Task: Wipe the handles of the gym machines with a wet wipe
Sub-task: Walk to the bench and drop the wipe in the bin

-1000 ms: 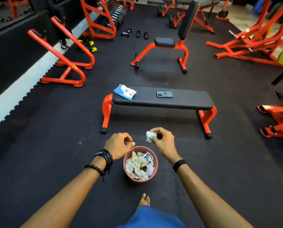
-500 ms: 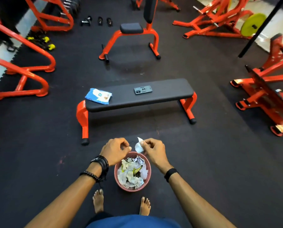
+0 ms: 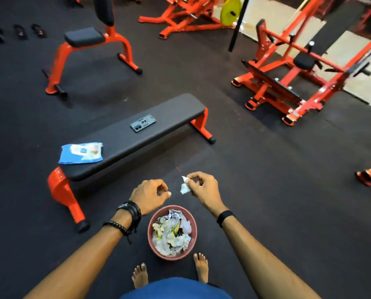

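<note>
Wipe (image 3: 184,187) is hanging crumpled from the pinching fingers (image 3: 190,181) of the right hand (image 3: 204,188), forward of the bin (image 3: 151,229), while the nearer left hand (image 3: 149,196) is curling empty.
</note>
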Demonstrator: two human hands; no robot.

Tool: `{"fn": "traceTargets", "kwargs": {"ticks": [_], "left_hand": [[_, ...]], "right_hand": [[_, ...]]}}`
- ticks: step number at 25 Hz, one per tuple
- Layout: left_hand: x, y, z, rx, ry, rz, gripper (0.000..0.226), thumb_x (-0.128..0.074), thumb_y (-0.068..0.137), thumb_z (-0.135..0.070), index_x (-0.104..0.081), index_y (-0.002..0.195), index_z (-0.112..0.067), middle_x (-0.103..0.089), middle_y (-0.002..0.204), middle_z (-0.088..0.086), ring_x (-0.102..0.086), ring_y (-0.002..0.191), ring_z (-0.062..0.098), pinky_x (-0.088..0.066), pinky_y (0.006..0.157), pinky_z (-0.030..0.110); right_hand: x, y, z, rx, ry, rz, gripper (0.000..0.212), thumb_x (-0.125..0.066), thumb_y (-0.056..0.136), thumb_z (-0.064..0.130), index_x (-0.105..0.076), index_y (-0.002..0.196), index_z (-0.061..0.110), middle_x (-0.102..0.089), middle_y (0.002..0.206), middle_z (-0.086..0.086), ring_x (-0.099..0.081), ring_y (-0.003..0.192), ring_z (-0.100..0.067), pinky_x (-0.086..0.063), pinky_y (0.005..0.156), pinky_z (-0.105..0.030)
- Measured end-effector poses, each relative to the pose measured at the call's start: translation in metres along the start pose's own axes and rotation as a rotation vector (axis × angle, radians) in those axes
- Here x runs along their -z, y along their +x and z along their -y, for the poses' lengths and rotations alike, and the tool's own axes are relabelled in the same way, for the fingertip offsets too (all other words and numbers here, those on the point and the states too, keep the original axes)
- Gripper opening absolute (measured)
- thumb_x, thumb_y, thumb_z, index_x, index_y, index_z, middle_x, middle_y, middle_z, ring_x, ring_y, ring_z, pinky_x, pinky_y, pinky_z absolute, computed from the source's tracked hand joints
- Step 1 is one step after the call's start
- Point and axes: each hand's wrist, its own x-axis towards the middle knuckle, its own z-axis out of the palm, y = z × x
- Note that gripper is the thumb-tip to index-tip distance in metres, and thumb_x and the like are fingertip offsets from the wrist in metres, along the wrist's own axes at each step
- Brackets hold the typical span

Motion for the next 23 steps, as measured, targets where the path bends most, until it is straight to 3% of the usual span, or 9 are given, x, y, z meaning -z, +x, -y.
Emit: {"fn": "traceTargets", "kwargs": {"ticks": [5,10,18,21,23], "left_hand": [[-0.009,0.002,0.010,-0.123,0.013,0.168,0.020,-0.068,0.085,-0.044,-0.068,0.097,-0.028,-0.070,0.093,-0.011,-0.066,0.089,0.011,-0.055,0.084,0.034],[-0.007,0.015,-0.011,-0.198,-0.025,0.141,0.019,-0.068,0.083,-0.044,-0.068,0.095,-0.029,-0.070,0.089,-0.013,-0.066,0.088,0.011,-0.054,0.082,0.034],[-0.003,0.028,-0.023,-0.222,-0.005,0.115,0.022,-0.068,0.083,-0.045,-0.070,0.098,-0.028,-0.071,0.092,-0.009,-0.066,0.088,0.013,-0.053,0.078,0.030],[-0.005,0.028,-0.018,-0.206,-0.005,0.118,0.022,-0.068,0.084,-0.045,-0.069,0.098,-0.028,-0.071,0.094,-0.010,-0.066,0.090,0.013,-0.053,0.080,0.030],[-0.007,0.028,-0.017,-0.197,-0.002,0.119,0.022,-0.068,0.085,-0.045,-0.069,0.098,-0.028,-0.070,0.095,-0.010,-0.065,0.091,0.013,-0.052,0.081,0.030]], "right_hand": [[-0.013,-0.030,-0.003,-0.105,-0.031,-0.073,0.010,-0.064,0.080,0.019,-0.074,0.079,0.020,-0.056,0.051,0.010,-0.048,0.049,-0.003,-0.042,0.053,-0.023],[0.002,-0.026,0.001,-0.164,-0.047,-0.117,0.013,-0.062,0.083,0.017,-0.072,0.075,0.017,-0.062,0.056,0.002,-0.052,0.050,-0.005,-0.044,0.054,-0.024],[0.000,-0.012,-0.002,-0.133,-0.057,-0.092,0.019,-0.057,0.079,0.021,-0.071,0.091,0.025,-0.069,0.076,-0.010,-0.054,0.058,-0.010,-0.050,0.060,-0.032],[0.000,-0.013,-0.005,-0.156,-0.087,-0.048,0.025,-0.058,0.077,0.012,-0.071,0.095,0.022,-0.067,0.073,-0.008,-0.053,0.060,-0.008,-0.048,0.062,-0.029],[0.001,-0.014,-0.005,-0.162,-0.109,-0.019,0.027,-0.059,0.077,0.003,-0.071,0.097,0.017,-0.064,0.071,0.006,-0.052,0.059,0.001,-0.044,0.060,-0.015]]}}
